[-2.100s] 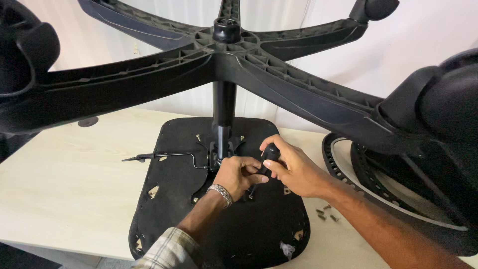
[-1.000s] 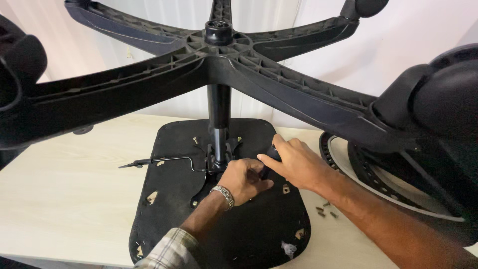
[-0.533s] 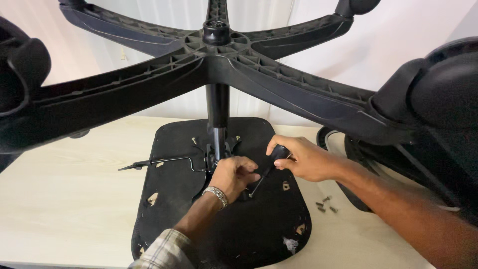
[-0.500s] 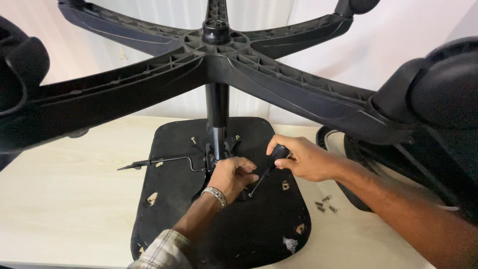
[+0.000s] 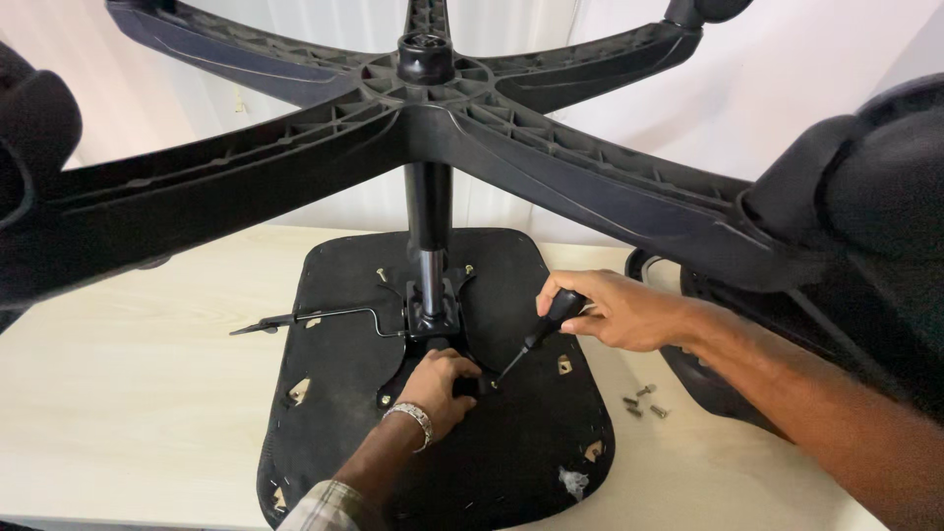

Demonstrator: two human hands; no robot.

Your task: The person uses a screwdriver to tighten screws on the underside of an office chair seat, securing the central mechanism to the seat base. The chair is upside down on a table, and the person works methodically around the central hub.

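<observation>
An upside-down black office chair seat lies on a pale wooden table. Its gas column rises to a five-arm star base overhead. My left hand, with a metal bracelet at the wrist, presses on the black mechanism plate at the column's foot. My right hand grips a black-handled screwdriver. Its shaft slants down-left, with the tip at a screw on the plate beside my left fingers.
A thin lever sticks out left from the mechanism. Several loose screws lie on the table right of the seat. A black chair back or armrest part lies at the right, and casters hang at the base arms' ends.
My right hand drew back to the right from over the mechanism and tilted the screwdriver, so its tip now meets the plate. My left hand stayed on the mechanism.
</observation>
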